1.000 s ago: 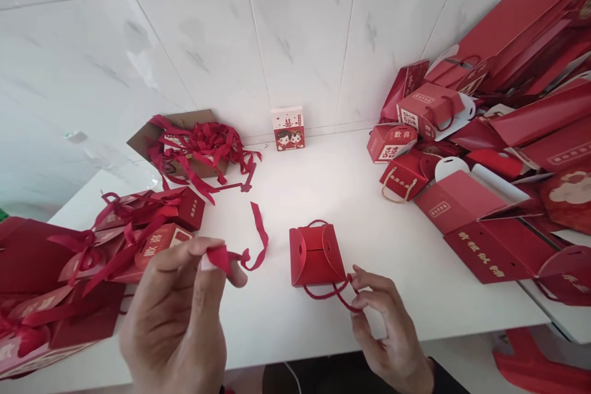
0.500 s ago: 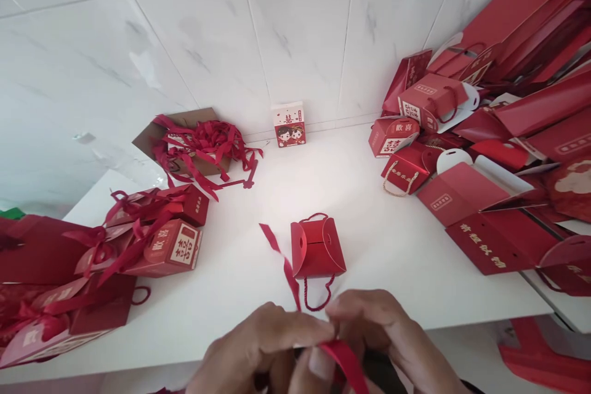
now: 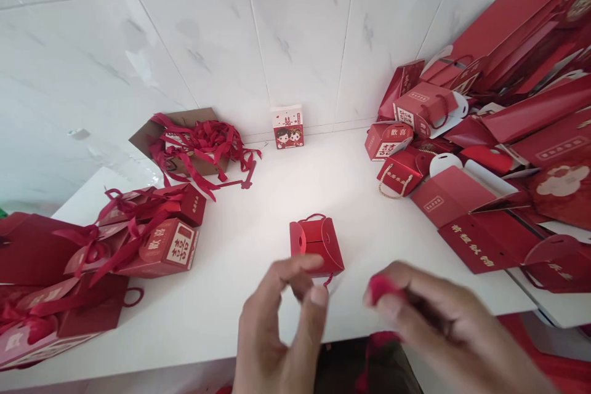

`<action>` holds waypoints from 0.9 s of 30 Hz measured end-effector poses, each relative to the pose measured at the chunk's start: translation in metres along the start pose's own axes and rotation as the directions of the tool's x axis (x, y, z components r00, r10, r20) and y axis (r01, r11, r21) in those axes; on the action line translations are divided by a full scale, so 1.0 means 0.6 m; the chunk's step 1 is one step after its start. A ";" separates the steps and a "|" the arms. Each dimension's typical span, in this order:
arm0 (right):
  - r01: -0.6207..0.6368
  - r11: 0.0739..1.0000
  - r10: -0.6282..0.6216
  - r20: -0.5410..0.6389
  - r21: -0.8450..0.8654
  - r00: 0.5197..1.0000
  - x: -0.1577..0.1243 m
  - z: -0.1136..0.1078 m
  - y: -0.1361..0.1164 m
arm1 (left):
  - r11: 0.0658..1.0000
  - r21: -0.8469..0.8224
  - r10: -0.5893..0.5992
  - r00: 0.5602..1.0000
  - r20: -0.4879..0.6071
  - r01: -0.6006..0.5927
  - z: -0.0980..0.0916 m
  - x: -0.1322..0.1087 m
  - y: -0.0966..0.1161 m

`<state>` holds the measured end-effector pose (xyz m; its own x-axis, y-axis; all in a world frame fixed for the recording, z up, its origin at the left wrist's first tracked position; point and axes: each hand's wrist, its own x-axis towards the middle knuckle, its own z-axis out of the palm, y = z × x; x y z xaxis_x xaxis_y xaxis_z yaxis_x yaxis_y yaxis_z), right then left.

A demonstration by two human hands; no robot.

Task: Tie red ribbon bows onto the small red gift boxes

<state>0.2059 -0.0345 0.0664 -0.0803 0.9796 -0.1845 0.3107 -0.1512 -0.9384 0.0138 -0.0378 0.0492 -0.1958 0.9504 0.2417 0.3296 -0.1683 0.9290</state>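
A small red gift box (image 3: 318, 240) with rounded top flaps and cord handles sits on the white table, just beyond my hands. My left hand (image 3: 281, 326) is raised in front of it, thumb and fingers apart with nothing between them, and covers part of the box's near side and front cord. To the right, my right hand (image 3: 429, 314) pinches a dark red ribbon (image 3: 384, 289) between thumb and fingers. The ribbon's loose end seems to hang below the table edge. Both hands are somewhat blurred.
An open cardboard box (image 3: 194, 163) spills red ribbons at the back left. Finished-looking red boxes with bows (image 3: 161, 246) stand at the left. A small printed box (image 3: 289, 128) stands by the wall. Red boxes and bags (image 3: 475, 197) are heaped at the right.
My hands were together at the table's near edge, fingering the ribbon; now they are apart. The left has let go, and the right has carried the ribbon rightward.
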 end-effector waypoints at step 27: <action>-0.129 0.983 0.165 0.331 -0.130 0.929 0.083 -0.007 0.022 | 0.851 0.444 0.183 0.951 0.248 -0.279 -0.006 0.002 -0.088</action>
<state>0.2098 0.0130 0.0457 -0.3364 0.8412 -0.4232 0.4386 -0.2578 -0.8609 -0.0071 -0.0286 0.0014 0.1028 0.9383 0.3301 0.7454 -0.2924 0.5991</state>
